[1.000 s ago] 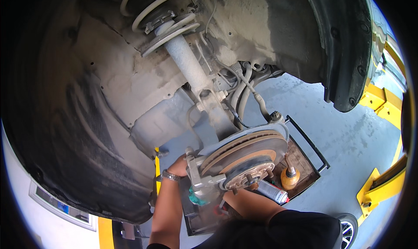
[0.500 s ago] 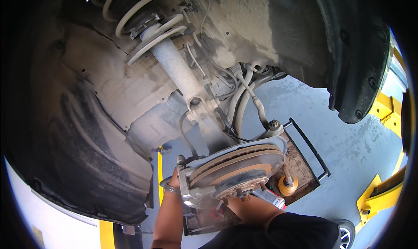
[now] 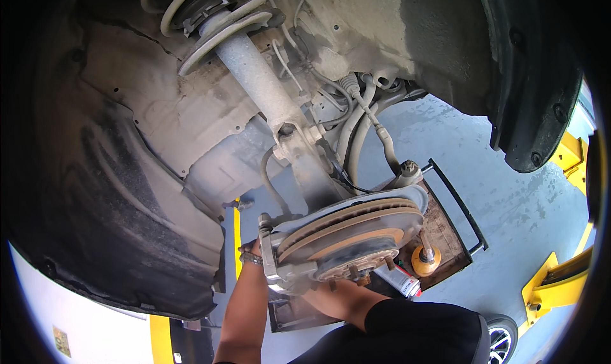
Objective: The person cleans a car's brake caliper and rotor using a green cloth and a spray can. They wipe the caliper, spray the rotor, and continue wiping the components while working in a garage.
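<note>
A worn brake disc with a rusty hub and protruding wheel studs sits below a dusty strut. At its left edge is the metal brake caliper. My left hand, with a bracelet or watch at the wrist, reaches up behind the caliper's left side, its fingers hidden. From the lower right, my right forearm passes under the hub toward the caliper's underside. The caliper and disc cover my right hand, so its grip does not show.
A tray with a black handle stands below, bearing a spray can and an orange round container. Wheel-arch liner curves around the left. Yellow lift parts stand at right, near a wheel.
My right forearm has moved left beneath the hub, toward the caliper. My left hand stays behind the caliper. The whole view has shifted slightly.
</note>
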The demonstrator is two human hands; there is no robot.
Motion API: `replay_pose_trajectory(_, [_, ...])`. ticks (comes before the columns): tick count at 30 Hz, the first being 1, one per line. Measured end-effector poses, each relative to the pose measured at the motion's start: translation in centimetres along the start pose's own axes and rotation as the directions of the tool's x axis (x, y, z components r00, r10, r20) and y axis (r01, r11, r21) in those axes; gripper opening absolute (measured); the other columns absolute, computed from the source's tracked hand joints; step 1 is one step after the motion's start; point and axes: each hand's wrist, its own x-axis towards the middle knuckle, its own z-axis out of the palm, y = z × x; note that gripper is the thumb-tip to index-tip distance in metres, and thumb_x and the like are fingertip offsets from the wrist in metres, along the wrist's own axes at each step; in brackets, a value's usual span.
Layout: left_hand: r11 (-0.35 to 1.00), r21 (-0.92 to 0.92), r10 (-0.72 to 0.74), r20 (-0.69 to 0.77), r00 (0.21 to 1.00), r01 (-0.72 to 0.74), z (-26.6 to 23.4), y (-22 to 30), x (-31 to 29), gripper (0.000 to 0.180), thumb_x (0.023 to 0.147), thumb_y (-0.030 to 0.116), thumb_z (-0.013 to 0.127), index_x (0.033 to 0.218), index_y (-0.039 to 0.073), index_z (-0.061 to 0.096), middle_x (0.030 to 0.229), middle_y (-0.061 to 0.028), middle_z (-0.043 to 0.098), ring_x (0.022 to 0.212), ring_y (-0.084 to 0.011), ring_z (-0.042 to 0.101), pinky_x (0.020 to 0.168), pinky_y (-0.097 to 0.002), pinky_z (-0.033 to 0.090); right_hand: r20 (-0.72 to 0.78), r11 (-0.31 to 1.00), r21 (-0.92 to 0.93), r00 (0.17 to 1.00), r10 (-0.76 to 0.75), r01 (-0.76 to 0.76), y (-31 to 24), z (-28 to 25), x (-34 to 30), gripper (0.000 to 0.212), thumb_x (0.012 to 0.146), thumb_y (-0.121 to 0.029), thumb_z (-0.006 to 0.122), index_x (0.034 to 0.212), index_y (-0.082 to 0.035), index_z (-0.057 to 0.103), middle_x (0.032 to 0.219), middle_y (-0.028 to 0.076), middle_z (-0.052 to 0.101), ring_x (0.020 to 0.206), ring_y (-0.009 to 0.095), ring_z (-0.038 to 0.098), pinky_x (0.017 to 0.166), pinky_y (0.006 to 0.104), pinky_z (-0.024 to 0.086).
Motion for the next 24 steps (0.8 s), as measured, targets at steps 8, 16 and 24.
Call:
replay_pose_trajectory(8, [0.987,-0.163,0.005,-0.064,0.998,-0.016,1.7,-1.6,0.2,0.050,0.094,0.035,0.059,0.134,0.004,0.056,0.122,-0.0153,0.064,0.109,-0.0353,0.061,0.101,-0.0446,0.045,0.143,0.969,-0.128,0.963,0.230,-0.212,-3.6,-1.7,-1.2,0.045,0.098,-0.047,0.046,0.125,-0.015,0.063,0.119,0.013,0.068,0.113,0.027,0.061,0.093,0.0415,0.045])
replay_pose_trajectory(16, [0.916,-0.400,-0.074,-0.232,0.970,-0.025,4.2,-6.2,0.3,0.051,0.094,0.036,0.059,0.135,0.005,0.056,0.124,-0.0170,0.063,0.111,-0.0378,0.060,0.102,-0.0468,0.043,-0.167,0.983,-0.132,0.981,0.102,-0.125,-2.9,-1.1,-2.1,0.030,0.095,-0.028,0.049,0.102,-0.007,0.070,0.103,0.014,0.069,0.093,0.029,0.064,0.087,0.0379,0.049])
replay_pose_trajectory(24, [0.925,-0.378,-0.077,-0.292,0.953,-0.041,4.3,-7.2,-0.8,0.053,0.093,0.037,0.058,0.136,0.006,0.055,0.126,-0.0186,0.061,0.114,-0.0402,0.058,0.103,-0.0490,0.042,-0.332,0.965,0.217,0.941,-0.067,0.145,0.5,3.1,5.2,0.024,0.098,-0.022,0.050,0.107,-0.006,0.065,0.103,0.012,0.066,0.096,0.025,0.063,0.088,0.0358,0.049])
